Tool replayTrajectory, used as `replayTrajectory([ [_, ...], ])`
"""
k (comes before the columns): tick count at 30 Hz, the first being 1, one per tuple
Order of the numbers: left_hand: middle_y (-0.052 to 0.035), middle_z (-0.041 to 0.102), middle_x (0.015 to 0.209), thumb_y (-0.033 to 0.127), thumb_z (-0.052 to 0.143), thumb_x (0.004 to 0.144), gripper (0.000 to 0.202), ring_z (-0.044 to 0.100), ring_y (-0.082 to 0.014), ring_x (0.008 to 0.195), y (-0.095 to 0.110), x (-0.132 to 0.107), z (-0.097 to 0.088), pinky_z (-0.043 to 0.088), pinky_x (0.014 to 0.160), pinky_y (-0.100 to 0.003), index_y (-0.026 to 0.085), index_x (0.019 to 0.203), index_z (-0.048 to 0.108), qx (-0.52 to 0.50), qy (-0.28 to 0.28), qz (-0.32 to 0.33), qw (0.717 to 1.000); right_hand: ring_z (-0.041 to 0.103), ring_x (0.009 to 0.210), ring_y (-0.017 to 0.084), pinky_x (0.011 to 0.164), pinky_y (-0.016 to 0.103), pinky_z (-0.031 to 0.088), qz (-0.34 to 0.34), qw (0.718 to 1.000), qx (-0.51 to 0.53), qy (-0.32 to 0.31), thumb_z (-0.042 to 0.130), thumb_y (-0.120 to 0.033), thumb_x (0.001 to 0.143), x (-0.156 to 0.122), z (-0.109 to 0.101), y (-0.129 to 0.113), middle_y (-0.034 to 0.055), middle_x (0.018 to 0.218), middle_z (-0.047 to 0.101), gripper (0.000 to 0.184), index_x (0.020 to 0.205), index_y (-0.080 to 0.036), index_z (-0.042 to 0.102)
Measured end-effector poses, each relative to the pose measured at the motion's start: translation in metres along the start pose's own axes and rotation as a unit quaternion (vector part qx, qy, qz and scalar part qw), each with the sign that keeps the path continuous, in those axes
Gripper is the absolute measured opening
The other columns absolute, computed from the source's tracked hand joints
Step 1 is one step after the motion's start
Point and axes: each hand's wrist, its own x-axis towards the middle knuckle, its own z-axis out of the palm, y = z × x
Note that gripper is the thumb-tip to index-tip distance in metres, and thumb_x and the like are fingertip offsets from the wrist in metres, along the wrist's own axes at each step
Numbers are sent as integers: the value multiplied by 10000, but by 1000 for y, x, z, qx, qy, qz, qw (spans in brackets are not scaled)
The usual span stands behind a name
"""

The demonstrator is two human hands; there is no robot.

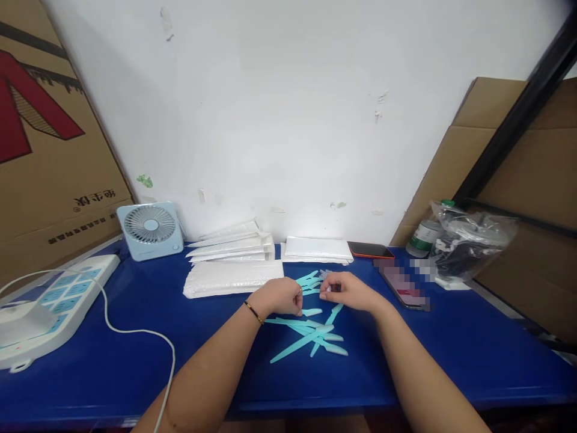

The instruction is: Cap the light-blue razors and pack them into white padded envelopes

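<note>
Several turquoise eyebrow razors [297, 346] lie crossed in a loose pile on the blue table, their pale blade ends mostly pointing right. My left hand [285, 296] is closed, and one razor [312, 312] sticks out to the right from its fingertips. Just behind, more turquoise razors [308, 281] lie between my two hands. My right hand [345, 290] is pinched, its fingertips over a small whitish thing that they mostly hide. Beside those fingertips are small translucent pieces [323, 274], too small to tell apart.
White padded mailers [232, 278] lie behind my left hand, with another white stack [318, 249] by the wall. A fan [152, 231] and a power strip [74, 300] with a cable stand left. Phones [403, 285], a bottle [424, 236] and a plastic-wrapped item [469, 246] are right.
</note>
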Motion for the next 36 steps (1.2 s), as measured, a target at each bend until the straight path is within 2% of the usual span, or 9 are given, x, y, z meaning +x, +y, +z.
replayTrajectory([
  [2,15,685,743,303,656,674,95,592,-149,661,-1,3,1,341,501,-228,233,733,680,-11,40,0,999,507,567,122,516,226,388,11,998,44,-45,658,-436,724,0,4,-5,11,657,617,277,820,-178,689],
  [4,7,688,784,298,626,706,100,604,-154,715,-3,6,1,356,530,-229,225,759,670,-19,85,4,996,524,551,120,507,225,406,26,994,93,-57,641,-451,736,1,7,-6,17,650,630,299,830,-168,674],
  [8,-12,687,811,284,584,748,109,610,-166,777,-7,10,-1,378,579,-233,213,779,660,2,132,-13,991,535,535,120,516,234,424,51,990,131,7,607,-470,755,3,0,5,31,636,634,329,790,-146,652],
  [12,-10,683,869,338,561,785,167,609,-166,807,-10,13,-2,394,601,-234,228,874,650,-1,171,-57,984,514,552,126,523,239,396,89,990,43,101,651,-466,707,0,-14,24,24,635,610,353,842,-140,665],
  [15,-4,667,965,360,601,755,252,599,-171,868,-11,14,0,406,639,-231,250,980,627,-14,197,-43,979,490,594,125,548,239,388,73,994,-29,79,720,-425,639,-5,-20,26,11,701,584,332,848,-170,681],
  [19,-3,671,909,385,609,741,233,596,-168,833,-10,12,3,402,643,-230,233,913,646,-37,170,-17,985,502,681,137,603,241,405,7,997,-42,-69,786,-334,564,-10,-21,16,9,798,540,259,761,-192,697],
  [22,-5,681,869,439,570,769,254,594,-162,782,-6,9,4,391,622,-231,225,868,666,-57,149,3,987,490,652,129,583,235,391,14,993,-42,-112,754,-277,606,-11,-19,10,5,777,531,178,736,-182,678],
  [30,-5,680,789,545,530,779,360,577,-147,671,2,9,12,316,498,-225,232,861,689,-77,94,43,992,466,589,124,540,225,355,40,998,20,-48,672,-302,700,-15,-30,10,-14,623,527,152,759,-167,638],
  [36,-5,677,802,482,440,863,354,580,-147,698,3,13,14,344,554,-223,227,836,684,-56,125,73,988,462,572,113,541,232,364,35,992,107,49,670,-415,722,-18,-38,7,-5,622,547,281,814,-150,663],
])
